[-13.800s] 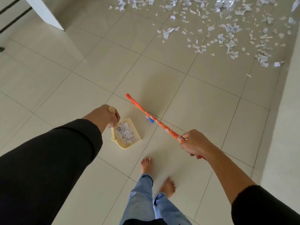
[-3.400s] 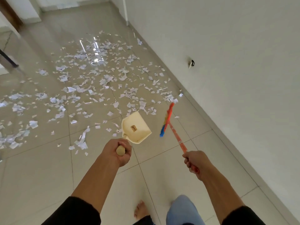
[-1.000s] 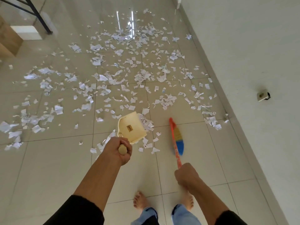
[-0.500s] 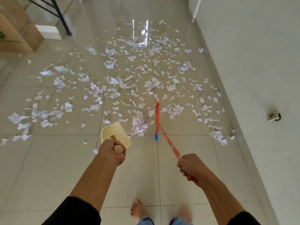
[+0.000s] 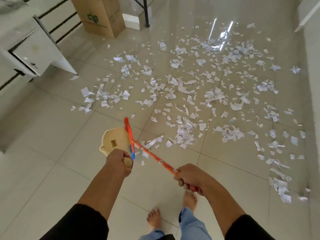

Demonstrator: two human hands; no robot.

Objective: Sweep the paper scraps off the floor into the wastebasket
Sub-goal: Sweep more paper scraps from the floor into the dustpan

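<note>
White paper scraps (image 5: 199, 87) lie scattered over the beige tiled floor, thickest ahead and to the right. My left hand (image 5: 119, 161) grips the long handle of a cream dustpan (image 5: 115, 141), whose pan rests on the floor just ahead. My right hand (image 5: 188, 178) grips the orange handle of a broom (image 5: 150, 155). The broom's orange and blue head (image 5: 129, 135) sits at the dustpan's right edge, with a few scraps right beside it. No wastebasket is in view.
A cardboard box (image 5: 100, 14) stands at the back left beside black metal legs (image 5: 145, 13). A white cabinet (image 5: 36, 54) stands at the left. A white wall (image 5: 313, 84) runs along the right. My bare feet (image 5: 155, 220) are on the tiles below.
The view has swung left, bringing the box and cabinet into sight. The broom head has swept left from the scrap pile to the dustpan's right edge, dragging a few scraps with it.
</note>
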